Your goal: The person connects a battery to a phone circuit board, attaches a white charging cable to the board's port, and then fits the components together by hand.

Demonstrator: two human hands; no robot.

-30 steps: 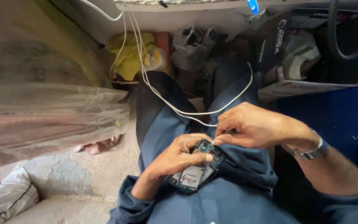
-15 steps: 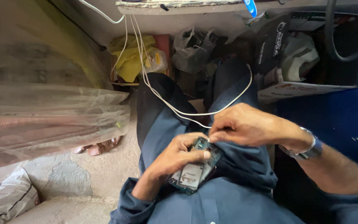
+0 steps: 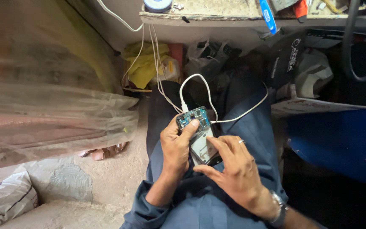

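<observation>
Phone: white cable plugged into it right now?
Yes, the white cable runs into the top edge of the opened phone, held in the left hand.
</observation>
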